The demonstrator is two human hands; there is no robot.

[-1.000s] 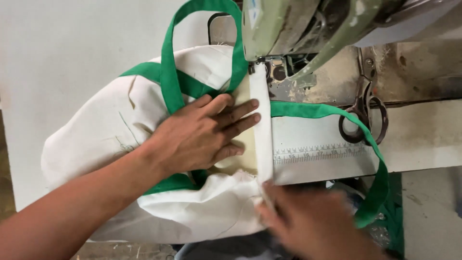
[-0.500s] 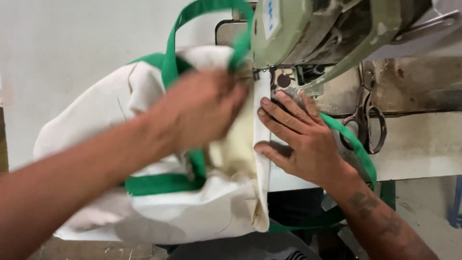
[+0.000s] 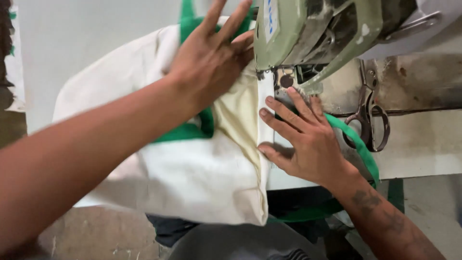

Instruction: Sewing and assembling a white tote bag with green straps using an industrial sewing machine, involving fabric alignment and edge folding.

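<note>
Nearby, scissors (image 3: 368, 113) lie beside the sewing machine (image 3: 317, 33), right hand (image 3: 308, 139).

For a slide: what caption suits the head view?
Two hands, left hand and right hand, flatten a cream bag at a sewing machine.

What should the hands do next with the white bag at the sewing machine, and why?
Probably lower the left hand flat onto the white bag. Its fingers are spread and lifted, while the right hand alone presses the bag's edge beside the sewing machine head, so the cloth looks loosely held.
</note>
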